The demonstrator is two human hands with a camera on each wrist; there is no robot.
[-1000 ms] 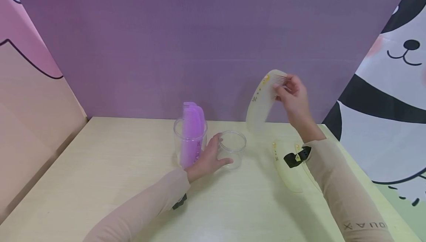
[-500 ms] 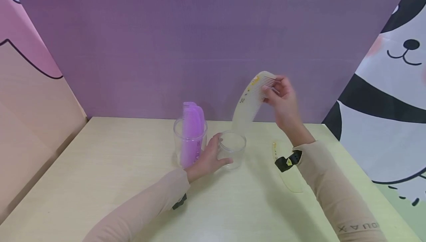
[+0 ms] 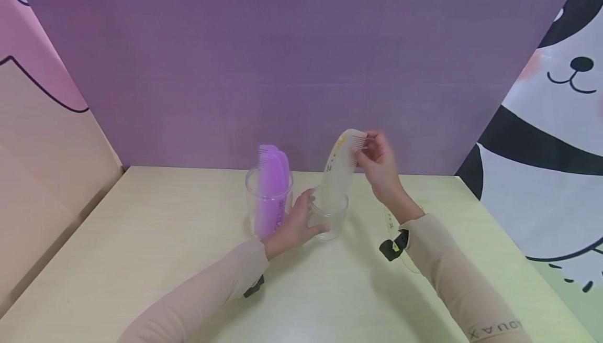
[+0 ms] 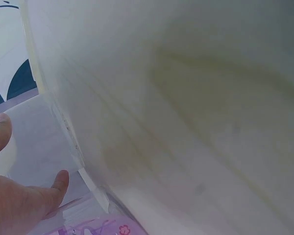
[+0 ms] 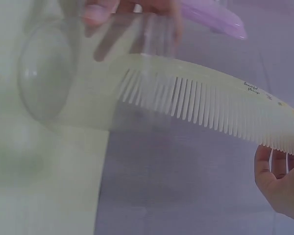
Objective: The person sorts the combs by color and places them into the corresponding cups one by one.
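My right hand [image 3: 380,170] pinches a pale yellow comb [image 3: 337,167] by the teeth near its upper end. The comb leans, printed with small flowers and letters, its lower end inside the mouth of a clear cup [image 3: 332,227]. My left hand [image 3: 293,226] holds that cup on the table, thumb across the front and fingers at its left side. In the right wrist view the wide-toothed end of the comb [image 5: 210,103] reaches into the cup [image 5: 46,73]. The left wrist view shows the left thumb and fingers, with a purple comb's edge [image 4: 105,227] below.
Just left of the left hand stands another clear cup [image 3: 252,204] with purple combs [image 3: 270,180] upright in it. More pale yellow comb [image 3: 390,222] shows on the table at right, partly hidden by the right wrist and its black strap [image 3: 392,247]. A purple backdrop [image 3: 301,70] rises behind the table.
The right hand has carried the yellow comb leftward and then down, from beside the clear cup into its mouth. The left hand and both cups have stayed in place.
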